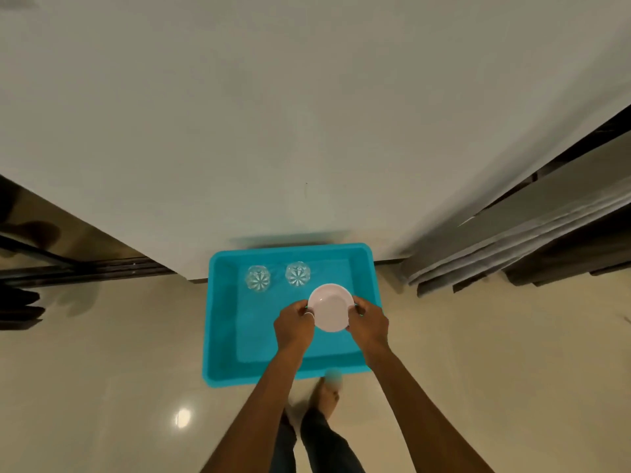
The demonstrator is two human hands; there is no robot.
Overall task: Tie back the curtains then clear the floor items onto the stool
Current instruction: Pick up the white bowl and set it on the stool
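A small white bowl (330, 307) is held over a turquoise plastic tray (223, 322). My left hand (294, 325) grips its left rim and my right hand (368, 322) grips its right rim. Two clear cut-glass tumblers (258, 278) (297, 273) stand side by side at the tray's far end. The tray sits against a white wall; what bears it is hidden beneath it. Grey curtains (512, 230) hang at the right.
A glossy beige tiled floor (102, 370) surrounds the tray. My legs and a bare foot (327, 394) stand just behind the tray's near edge. A dark sliding-door frame (68, 268) runs along the left, with dark shapes at the far left edge.
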